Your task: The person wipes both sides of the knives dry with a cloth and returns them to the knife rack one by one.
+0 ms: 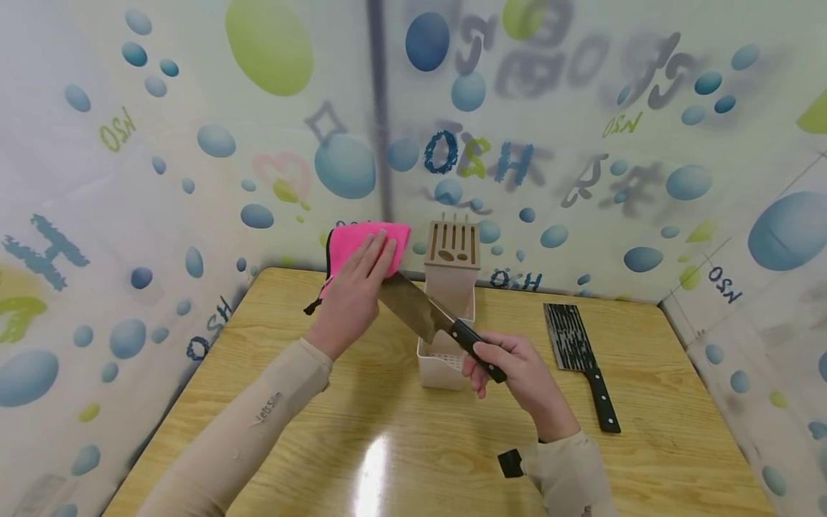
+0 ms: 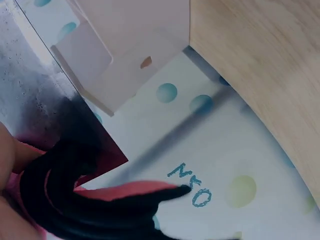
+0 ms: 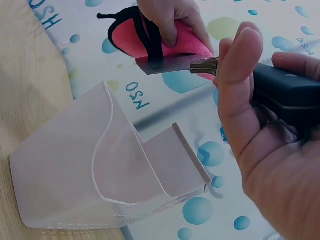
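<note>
My right hand [image 1: 520,370] grips the black handle of a broad-bladed kitchen knife [image 1: 408,307], held in the air with its blade slanting up to the left. Over the far end of the blade lies a pink cloth [image 1: 349,239] with black edging and a dangling black loop. My left hand [image 1: 352,301] pinches that cloth around the blade, its thumb on one face and its fingers on the other, as the right wrist view shows. Cloth and hand hide the blade's tip. Water drops speckle the blade [image 2: 22,65] in the left wrist view.
Behind the knife stands a pale knife holder [image 1: 450,287] with a slotted brown top and an open lower bin in front. A dark-patterned cleaver [image 1: 571,337] with a black handle lies at the table's right. Printed sheeting [image 1: 562,143] rises around the wooden table [image 1: 310,445].
</note>
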Motion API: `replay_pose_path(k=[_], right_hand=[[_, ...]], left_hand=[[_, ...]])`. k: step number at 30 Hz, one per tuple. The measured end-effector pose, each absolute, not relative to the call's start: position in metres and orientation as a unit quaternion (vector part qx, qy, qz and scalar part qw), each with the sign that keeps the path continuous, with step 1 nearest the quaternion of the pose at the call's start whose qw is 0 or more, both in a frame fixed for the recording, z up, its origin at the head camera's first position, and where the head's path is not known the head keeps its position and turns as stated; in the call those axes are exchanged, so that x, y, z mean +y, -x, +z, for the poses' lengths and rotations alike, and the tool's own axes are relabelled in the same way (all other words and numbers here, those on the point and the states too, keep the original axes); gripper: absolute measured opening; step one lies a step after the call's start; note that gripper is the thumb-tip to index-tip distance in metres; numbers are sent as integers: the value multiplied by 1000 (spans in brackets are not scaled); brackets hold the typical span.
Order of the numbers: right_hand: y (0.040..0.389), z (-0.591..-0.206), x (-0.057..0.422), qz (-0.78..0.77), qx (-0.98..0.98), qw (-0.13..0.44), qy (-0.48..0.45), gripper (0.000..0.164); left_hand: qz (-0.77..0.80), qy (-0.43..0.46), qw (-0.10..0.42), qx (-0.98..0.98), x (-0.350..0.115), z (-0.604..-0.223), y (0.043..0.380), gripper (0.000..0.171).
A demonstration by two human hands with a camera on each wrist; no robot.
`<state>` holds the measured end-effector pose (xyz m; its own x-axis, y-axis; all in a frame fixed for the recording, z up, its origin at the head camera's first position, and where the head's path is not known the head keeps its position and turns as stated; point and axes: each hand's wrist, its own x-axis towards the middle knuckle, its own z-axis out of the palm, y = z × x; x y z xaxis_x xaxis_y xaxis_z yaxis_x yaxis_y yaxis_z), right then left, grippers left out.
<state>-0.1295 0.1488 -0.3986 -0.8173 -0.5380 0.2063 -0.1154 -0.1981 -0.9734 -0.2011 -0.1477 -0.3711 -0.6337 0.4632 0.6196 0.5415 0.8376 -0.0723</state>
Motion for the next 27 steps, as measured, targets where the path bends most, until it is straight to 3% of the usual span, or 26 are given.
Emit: replay_pose_path(k=[7,27], right_hand=[[129,-398,145,-735,619,159,226,26],[128,-392,137,-718,647,174,189,35]], left_hand=[[-101,253,305,-913,-145,-373,199,75],[-110,288,287,-907,-127,-391,191,74]])
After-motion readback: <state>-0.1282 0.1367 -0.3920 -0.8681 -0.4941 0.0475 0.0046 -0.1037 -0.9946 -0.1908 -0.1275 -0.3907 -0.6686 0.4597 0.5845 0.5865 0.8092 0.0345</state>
